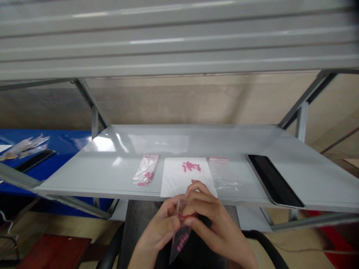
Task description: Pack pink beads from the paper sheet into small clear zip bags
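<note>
Leftmost, a blue table (70, 141) carries a loose heap of clear plastic bags (26, 146) with a dark, flat device (35, 160) just beside it, while a reddish-brown panel (56, 252) sits low down near the bottom edge. Next comes the grey table (92, 175), where a clear zip bag (146, 168) lies with small pink pieces gathered towards its near end. Right of that, a white sheet (172, 175) reaches the table's near edge, and a scattered cluster of pink pieces (192, 166) rests on its far half.

In front of the sheet, just off the near edge, the left hand (161, 226) pinches a small clear bag (175, 246) between thumb and fingers. This bag hangs tilted, its lower corner pointing down and to the left, with several pink pieces inside (whether its zip is sealed, I cannot tell). The right hand (209, 215) meets it from the other side, thumb and curled fingers pinching the bag near its reddish strip, close to the left thumb.

Farther right, flat clear bags with red-striped tops (224, 175) lie beside the sheet, partly touching its edge. Last, well apart from them, a black-screened tablet (273, 181) lies slantwise near the table's front edge.
</note>
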`<control>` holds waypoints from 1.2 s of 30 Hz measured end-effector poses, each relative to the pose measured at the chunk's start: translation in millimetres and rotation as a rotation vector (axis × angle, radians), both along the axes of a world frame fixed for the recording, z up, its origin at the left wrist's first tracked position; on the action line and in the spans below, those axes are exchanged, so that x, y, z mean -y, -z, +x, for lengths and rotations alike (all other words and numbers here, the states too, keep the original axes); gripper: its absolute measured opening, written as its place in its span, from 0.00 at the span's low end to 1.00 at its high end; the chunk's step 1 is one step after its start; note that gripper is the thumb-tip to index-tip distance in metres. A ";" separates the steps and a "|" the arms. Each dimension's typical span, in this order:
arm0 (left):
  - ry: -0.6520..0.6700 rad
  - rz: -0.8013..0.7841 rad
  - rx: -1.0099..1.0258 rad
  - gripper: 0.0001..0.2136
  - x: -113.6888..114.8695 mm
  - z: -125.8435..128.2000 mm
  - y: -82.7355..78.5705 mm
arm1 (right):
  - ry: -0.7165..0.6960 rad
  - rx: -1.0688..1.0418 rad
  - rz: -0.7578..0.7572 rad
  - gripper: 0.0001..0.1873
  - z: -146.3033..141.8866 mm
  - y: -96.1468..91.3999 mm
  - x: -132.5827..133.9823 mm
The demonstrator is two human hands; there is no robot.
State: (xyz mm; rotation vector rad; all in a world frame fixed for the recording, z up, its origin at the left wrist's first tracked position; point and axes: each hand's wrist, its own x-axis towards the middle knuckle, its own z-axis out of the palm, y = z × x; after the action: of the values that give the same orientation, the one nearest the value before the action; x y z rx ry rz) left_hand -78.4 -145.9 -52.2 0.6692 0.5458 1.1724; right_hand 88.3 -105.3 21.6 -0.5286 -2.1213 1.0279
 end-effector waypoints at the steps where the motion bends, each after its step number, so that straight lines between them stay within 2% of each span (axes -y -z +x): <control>1: 0.001 -0.007 -0.005 0.30 -0.5 0.1 -0.7 | -0.001 -0.009 -0.003 0.08 0.0 0.1 -0.1; 4: -0.009 -0.011 -0.021 0.27 -1.6 1.2 -4.5 | 0.006 -0.047 -0.010 0.09 -0.6 0.7 0.6; 7: -0.035 0.005 -0.048 0.26 -1.2 0.0 -10.5 | 0.038 -0.104 -0.014 0.03 1.0 3.3 2.3; 11: -0.111 0.129 -0.224 0.26 -2.4 -14.0 -26.3 | 0.185 -0.238 -0.017 0.06 8.9 7.7 3.3; 14: -0.251 0.350 -0.530 0.23 -11.8 -32.4 -46.4 | 0.243 -0.274 -0.038 0.08 12.2 8.6 1.3; 17: -0.370 0.573 -0.987 0.19 -31.6 -49.5 -67.7 | 0.209 -0.112 -0.069 0.07 7.1 9.4 -1.6; 20: -0.448 0.748 -1.437 0.18 -58.8 -59.3 -82.0 | 0.222 0.046 -0.040 0.06 -4.7 14.7 -4.3; 22: -0.435 0.830 -1.639 0.16 -77.5 -61.7 -86.2 | 0.262 0.096 0.005 0.06 -12.6 20.7 -6.4; 27: -0.279 0.869 -1.847 0.17 -110.8 -59.2 -85.9 | 0.322 0.174 0.072 0.06 -21.6 32.7 -11.5; 31: -0.174 0.868 -1.973 0.17 -122.3 -54.6 -82.5 | 0.335 0.191 0.077 0.07 -19.9 34.9 -13.5; 36: -0.106 0.872 -2.044 0.18 -128.1 -52.3 -77.8 | 0.338 0.208 0.062 0.06 -18.3 35.0 -14.3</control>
State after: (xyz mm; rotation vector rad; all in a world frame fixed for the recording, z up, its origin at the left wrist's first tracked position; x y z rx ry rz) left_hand -130.8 -17.7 25.6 2.6118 1.7347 0.3301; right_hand 69.9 -91.0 -13.4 -0.9609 -2.1358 0.7398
